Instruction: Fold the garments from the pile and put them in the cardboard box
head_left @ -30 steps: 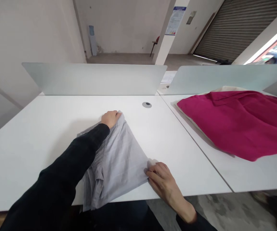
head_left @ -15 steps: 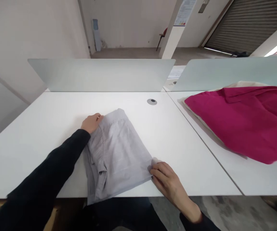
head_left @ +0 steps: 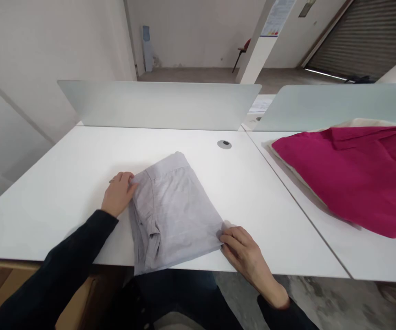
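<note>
A folded light grey garment lies on the white table, its near edge hanging slightly over the front. My left hand, in a black sleeve, rests at the garment's left edge with fingers curled, pinching the cloth. My right hand presses on the garment's right near corner, fingers bent and holding the fabric down.
A magenta garment lies over a cream cloth on the adjoining table to the right. Frosted divider panels stand along the back. A round cable grommet sits behind the grey garment.
My left hand has slid from the garment's far corner back along its left edge towards me. The fold now lies flat. My right hand has stayed on the near right corner.
</note>
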A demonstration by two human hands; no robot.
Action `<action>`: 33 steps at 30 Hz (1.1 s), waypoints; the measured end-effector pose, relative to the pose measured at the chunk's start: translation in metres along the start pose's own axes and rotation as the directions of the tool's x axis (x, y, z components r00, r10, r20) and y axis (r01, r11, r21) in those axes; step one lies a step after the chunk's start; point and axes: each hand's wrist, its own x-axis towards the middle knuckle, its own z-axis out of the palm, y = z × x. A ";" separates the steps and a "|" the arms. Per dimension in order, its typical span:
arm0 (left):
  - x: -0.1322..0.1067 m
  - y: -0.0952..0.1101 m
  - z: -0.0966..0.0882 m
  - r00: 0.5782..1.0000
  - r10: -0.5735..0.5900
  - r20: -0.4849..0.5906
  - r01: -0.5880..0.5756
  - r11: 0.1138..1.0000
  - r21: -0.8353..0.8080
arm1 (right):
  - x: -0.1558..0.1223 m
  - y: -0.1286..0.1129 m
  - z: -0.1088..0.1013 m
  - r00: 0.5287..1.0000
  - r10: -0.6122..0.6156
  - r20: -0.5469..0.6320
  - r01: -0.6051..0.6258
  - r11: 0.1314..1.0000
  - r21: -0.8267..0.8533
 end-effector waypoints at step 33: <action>-0.166 0.044 -0.012 0.865 -0.312 0.392 0.454 0.820 -0.349 | 0.010 -0.004 -0.003 0.912 0.410 0.009 -0.409 0.910 0.062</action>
